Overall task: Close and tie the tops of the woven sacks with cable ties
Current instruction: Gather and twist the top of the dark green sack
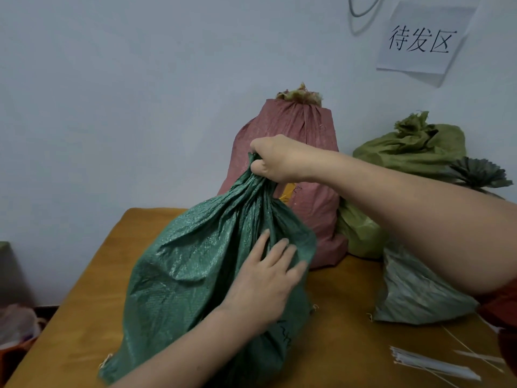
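Right hand [275, 158] grips green sack [195, 264] neck — sack mouth hidden inside fist.

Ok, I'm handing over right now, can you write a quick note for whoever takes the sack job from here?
Right hand grips the gathered neck of the green sack, which stands on the table.
Left hand lies flat on the sack's side, fingers straight.
Cable ties lie loose on the table at the near right, none in hand.
Done: green neck bunched. The red sack and olive sack behind look gathered shut, though no tie shows.
Left: pick up a tie and cinch it round the green neck.
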